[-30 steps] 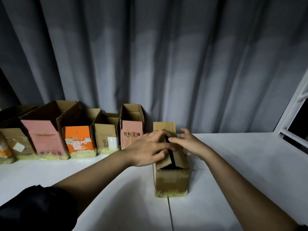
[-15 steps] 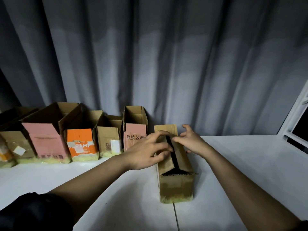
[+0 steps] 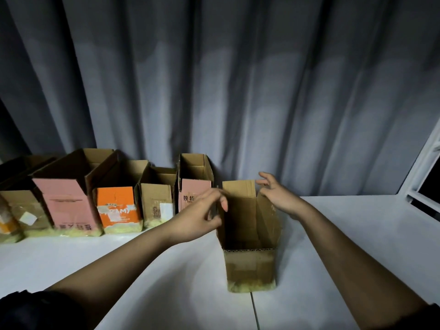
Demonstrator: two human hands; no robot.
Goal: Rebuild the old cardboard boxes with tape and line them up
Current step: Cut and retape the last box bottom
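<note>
Grey curtain (image 3: 238, 91) hanging behind white worktop (image 3: 357, 234).
Left hand (image 3: 202, 216) pinching cardboard box's (image 3: 250, 265) left flap; right hand (image 3: 278, 196) spreading open beside right flap, box standing upright.

Both bare forearms reach forward from the lower corners and converge toward the middle. The left hand (image 3: 202, 215) is turned palm-down with its wrist slightly bent — fingers (image 3: 222, 201) curled loosely inward, the thumb tucked beneath them, blurred at the tips. The right hand (image 3: 278, 198) is held a little farther out, palm facing left, its fingers spread and gently hooked — gripping nothing. A dark sleeve (image 3: 35, 310) covers the left upper arm
</note>
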